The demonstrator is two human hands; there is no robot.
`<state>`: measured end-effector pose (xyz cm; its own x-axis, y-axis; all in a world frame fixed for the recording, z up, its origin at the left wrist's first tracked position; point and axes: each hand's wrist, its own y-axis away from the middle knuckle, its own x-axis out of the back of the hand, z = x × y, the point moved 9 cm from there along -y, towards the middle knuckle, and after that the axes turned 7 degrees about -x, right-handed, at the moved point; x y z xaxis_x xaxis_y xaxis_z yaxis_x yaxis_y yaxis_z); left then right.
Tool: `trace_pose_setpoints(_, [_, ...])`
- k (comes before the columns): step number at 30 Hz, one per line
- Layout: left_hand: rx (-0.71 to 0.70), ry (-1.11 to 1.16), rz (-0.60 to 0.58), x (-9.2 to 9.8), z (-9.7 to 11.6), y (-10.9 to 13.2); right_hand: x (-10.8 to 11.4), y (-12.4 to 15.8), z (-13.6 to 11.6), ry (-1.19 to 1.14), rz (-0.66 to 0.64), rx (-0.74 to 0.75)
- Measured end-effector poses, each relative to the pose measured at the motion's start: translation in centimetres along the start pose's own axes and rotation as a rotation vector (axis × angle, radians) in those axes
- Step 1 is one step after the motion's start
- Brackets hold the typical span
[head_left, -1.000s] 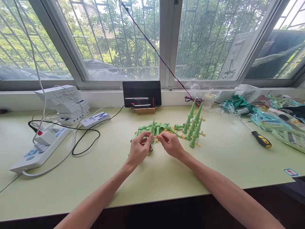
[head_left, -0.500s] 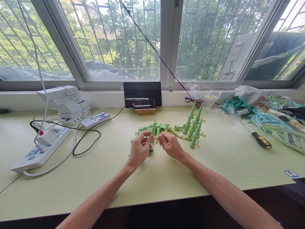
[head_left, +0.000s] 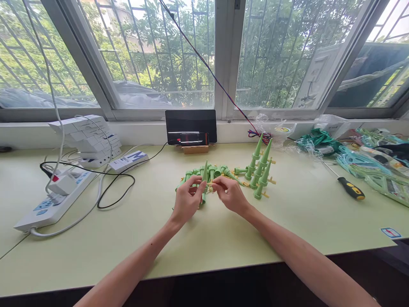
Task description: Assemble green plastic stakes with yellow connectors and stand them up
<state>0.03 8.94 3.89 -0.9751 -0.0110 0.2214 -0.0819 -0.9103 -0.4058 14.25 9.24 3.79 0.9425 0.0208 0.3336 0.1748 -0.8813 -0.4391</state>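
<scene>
My left hand [head_left: 188, 201] is closed around a green plastic plant-watering spike [head_left: 205, 170], its pointed tip upward. Thumb and fingertips of my right hand [head_left: 230, 194] pinch a small yellow valve [head_left: 209, 184] at the side of that spike. The fingers partly hide where spike and valve meet. Behind both hands lies a pile of green spikes [head_left: 212, 170] with yellow pieces among them. To the right, several green spikes [head_left: 262, 166] with yellow valves stand point up, close together or stacked.
A black-and-yellow screwdriver [head_left: 351, 189] and plastic-wrapped packs [head_left: 361, 164] lie on the right. On the left are a power strip [head_left: 60, 204], cables and stacked white boxes [head_left: 92, 138]. A black tablet [head_left: 191, 123] leans at the back below the windows.
The held spike has tilted or turned very slightly, and my right fingers have shifted a little on the yellow valve. Everything else stays where it was.
</scene>
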Motion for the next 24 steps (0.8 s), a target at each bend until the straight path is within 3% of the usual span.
trace_pose_setpoints(9, [0.007, -0.019, -0.016, -0.01, -0.17, 0.03, 0.07, 0.02, 0.41, -0.063, 0.019, -0.003])
trace_pose_setpoints(24, [0.048, 0.037, -0.025, -0.21, -0.52, 0.14, -0.30, -0.10, -0.02, 0.084, -0.045, 0.006])
